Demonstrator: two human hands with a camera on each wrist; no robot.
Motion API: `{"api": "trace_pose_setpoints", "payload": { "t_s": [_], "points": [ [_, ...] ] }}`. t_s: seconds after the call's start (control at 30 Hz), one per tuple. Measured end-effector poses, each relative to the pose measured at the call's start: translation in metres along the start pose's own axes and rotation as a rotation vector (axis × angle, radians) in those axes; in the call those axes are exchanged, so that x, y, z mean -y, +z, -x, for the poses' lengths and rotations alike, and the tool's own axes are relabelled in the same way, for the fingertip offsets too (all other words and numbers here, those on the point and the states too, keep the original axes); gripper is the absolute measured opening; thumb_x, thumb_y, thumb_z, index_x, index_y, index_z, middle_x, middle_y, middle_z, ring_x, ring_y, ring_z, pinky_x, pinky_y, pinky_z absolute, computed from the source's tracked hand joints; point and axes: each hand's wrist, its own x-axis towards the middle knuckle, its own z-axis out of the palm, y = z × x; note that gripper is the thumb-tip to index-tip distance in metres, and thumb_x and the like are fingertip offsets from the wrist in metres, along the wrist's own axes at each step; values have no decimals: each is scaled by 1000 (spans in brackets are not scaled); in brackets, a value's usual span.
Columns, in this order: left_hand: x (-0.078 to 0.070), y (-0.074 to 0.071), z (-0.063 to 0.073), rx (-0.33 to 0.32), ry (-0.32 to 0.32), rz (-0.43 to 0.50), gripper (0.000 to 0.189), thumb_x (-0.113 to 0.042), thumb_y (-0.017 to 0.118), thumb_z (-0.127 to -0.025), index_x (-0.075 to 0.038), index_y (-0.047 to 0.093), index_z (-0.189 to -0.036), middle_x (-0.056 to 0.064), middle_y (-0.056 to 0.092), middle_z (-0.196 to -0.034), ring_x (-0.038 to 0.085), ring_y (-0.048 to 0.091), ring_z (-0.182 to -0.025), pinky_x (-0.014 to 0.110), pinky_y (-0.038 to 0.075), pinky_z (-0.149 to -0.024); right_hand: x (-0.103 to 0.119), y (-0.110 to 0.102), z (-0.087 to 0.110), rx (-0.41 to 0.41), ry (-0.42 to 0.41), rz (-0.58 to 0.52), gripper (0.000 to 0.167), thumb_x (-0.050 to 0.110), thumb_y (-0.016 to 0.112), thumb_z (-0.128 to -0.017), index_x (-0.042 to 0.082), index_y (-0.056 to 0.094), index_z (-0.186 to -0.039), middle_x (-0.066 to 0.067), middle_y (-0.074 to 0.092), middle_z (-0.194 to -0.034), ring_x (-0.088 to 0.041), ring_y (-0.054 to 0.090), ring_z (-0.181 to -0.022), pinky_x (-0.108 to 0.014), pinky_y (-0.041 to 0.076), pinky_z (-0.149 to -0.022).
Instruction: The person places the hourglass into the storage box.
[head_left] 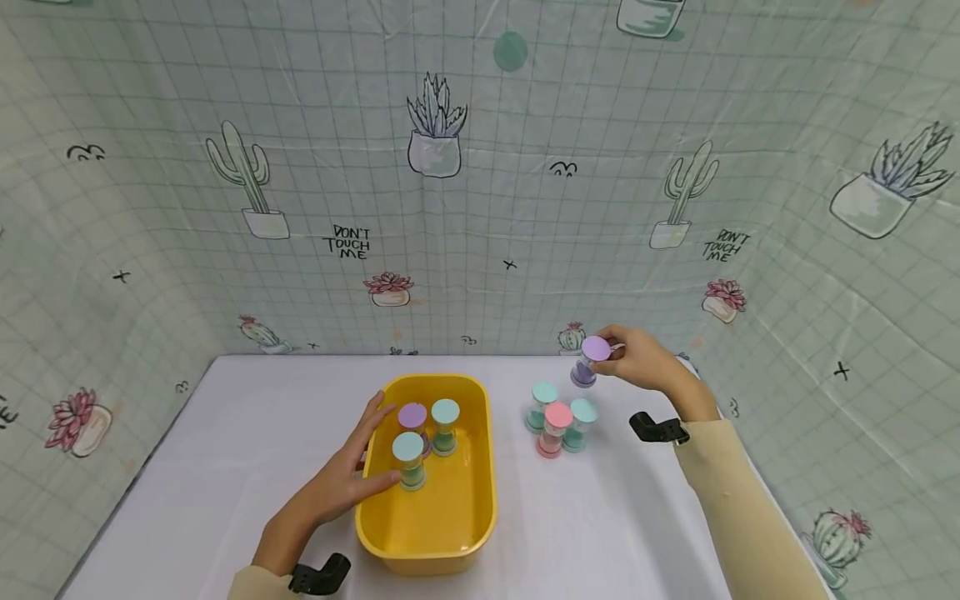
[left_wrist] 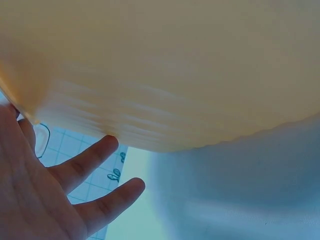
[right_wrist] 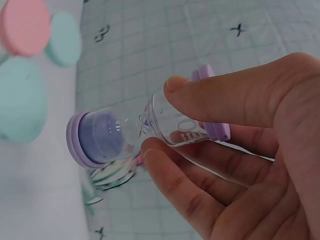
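My right hand [head_left: 636,360] pinches a purple sand timer [right_wrist: 120,130] between thumb and fingers near its upper cap, above the far right of the table; dark purple sand fills its lower bulb. My left hand [head_left: 347,462] rests at the left side of the yellow tub [head_left: 457,525], thumb and a finger reaching over the rim. Straight, spread fingers [left_wrist: 85,165] lie against the outer wall in the left wrist view. Inside the tub stand a purple-capped sand timer [head_left: 412,415] and two mint-capped ones, the nearer timer [head_left: 408,450] right by the left thumb.
Right of the tub, a pink sand timer [head_left: 557,421] stands close among two mint ones, one timer [head_left: 543,396] behind left and another timer [head_left: 582,417] to its right. A patterned curtain [head_left: 480,250] walls the white table [head_left: 225,467] at the back and sides.
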Motion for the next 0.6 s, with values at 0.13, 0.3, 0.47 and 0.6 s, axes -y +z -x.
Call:
{"api": "trace_pose_setpoints", "payload": {
  "t_s": [0.13, 0.3, 0.47, 0.6],
  "points": [
    [2, 0, 0, -2, -6, 2, 87, -27, 70, -92, -15, 23, -164, 16, -7, -174, 59, 22, -150, 73, 46, -97, 22, -5, -3, -6, -41, -13, 49, 18, 76, -92, -2, 59, -134, -18, 71, -119, -31, 72, -107, -46, 59, -87],
    [1, 1, -1, -2, -8, -11, 86, -27, 70, -93, -16, 22, -164, 17, -6, -174, 59, 25, -149, 72, 47, -97, 57, -8, -2, 6, -113, 27, 50, 23, 79, -90, 3, 63, -133, -11, 73, -117, -29, 71, -108, -45, 59, -87],
    [0, 0, -2, -4, -16, -22, 85, -25, 69, -94, -16, 23, -164, 15, -6, -174, 58, 26, -149, 70, 48, -98, 88, -4, -1, 37, -173, 70, 46, 28, 81, -88, 11, 67, -129, -3, 74, -111, -20, 72, -99, -38, 59, -81],
    [-1, -1, -2, 1, -29, -8, 84, -25, 69, -94, -17, 22, -164, 13, -7, -174, 57, 25, -150, 71, 46, -99, 105, 4, -3, 93, -226, 46, 43, 29, 81, -89, 12, 69, -126, -2, 74, -111, -16, 73, -95, -35, 61, -83]
  ]
}}
